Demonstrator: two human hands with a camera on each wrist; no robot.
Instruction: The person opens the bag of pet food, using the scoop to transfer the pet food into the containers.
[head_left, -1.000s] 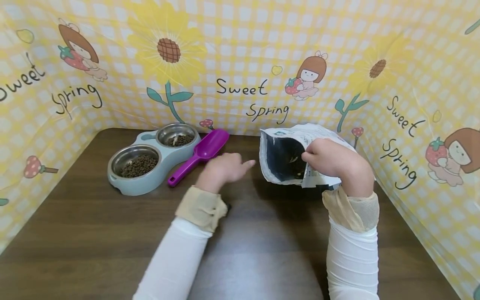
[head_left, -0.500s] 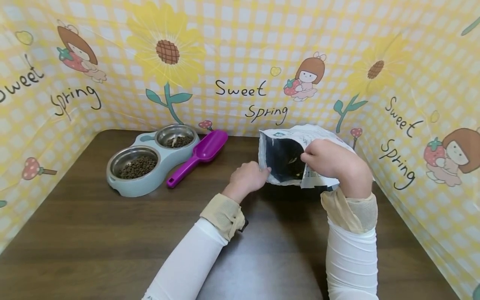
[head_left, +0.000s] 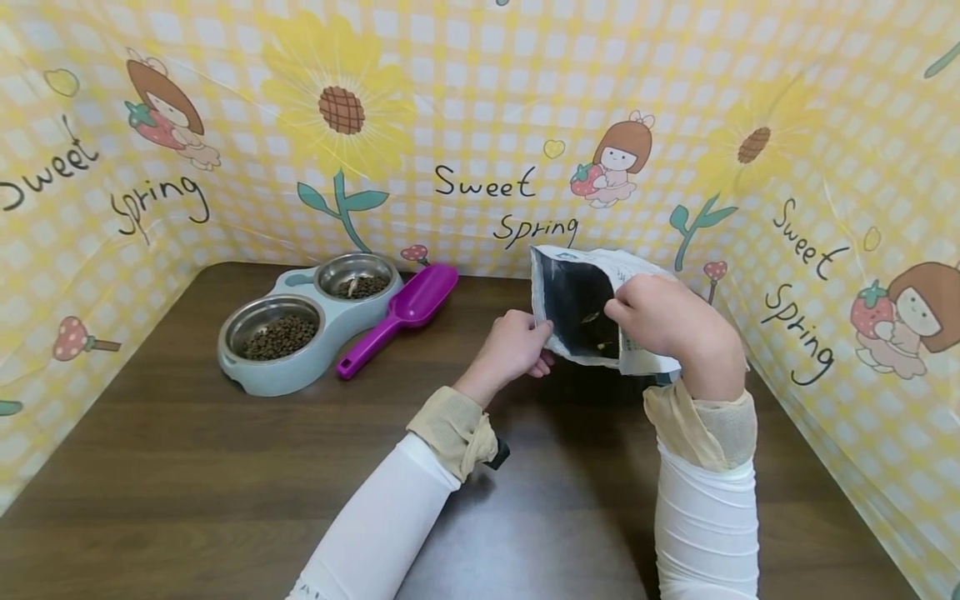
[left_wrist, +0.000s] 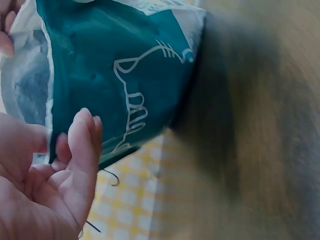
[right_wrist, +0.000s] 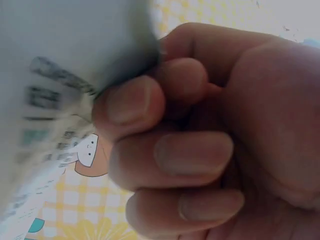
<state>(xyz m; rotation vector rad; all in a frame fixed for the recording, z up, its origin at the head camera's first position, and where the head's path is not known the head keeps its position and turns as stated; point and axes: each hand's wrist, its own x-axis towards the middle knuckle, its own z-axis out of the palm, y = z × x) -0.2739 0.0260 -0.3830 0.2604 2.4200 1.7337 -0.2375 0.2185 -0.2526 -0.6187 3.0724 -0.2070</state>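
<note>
**Both hands on the mouth of the feed bag**

The right hand point(head_left: 660, 321) is curled tight round the right lip of the feed bag point(head_left: 581, 304); the right wrist view shows its fingers point(right_wrist: 192, 155) folded over the printed edge. The left hand point(head_left: 513, 346) pinches the bag's left lip between thumb and fingers. The left wrist view shows its fingers point(left_wrist: 82, 145) lying against the bag's teal face point(left_wrist: 120, 70). Between them the hands hold the bag up off the counter point(head_left: 187, 467), its mouth gaping toward the person, with a dark lining and a few pellets visible inside.

Left of the bag, the purple scoop point(head_left: 401, 317) lies on the counter, untouched. Just beyond the scoop sits the grey double feeder point(head_left: 300, 321), the scoop's bowl close against it. Both steel bowls already hold brown kibble, so the filling appears done; judging by the two-handed grip on the mouth, what remains is probably dealing with the open bag.

Print on the bag is too blurred to read; only a white line drawing shows on the teal. Behind the bag, the yellow checked backdrop point(head_left: 480, 100) reads "Sweet Spring".
</note>
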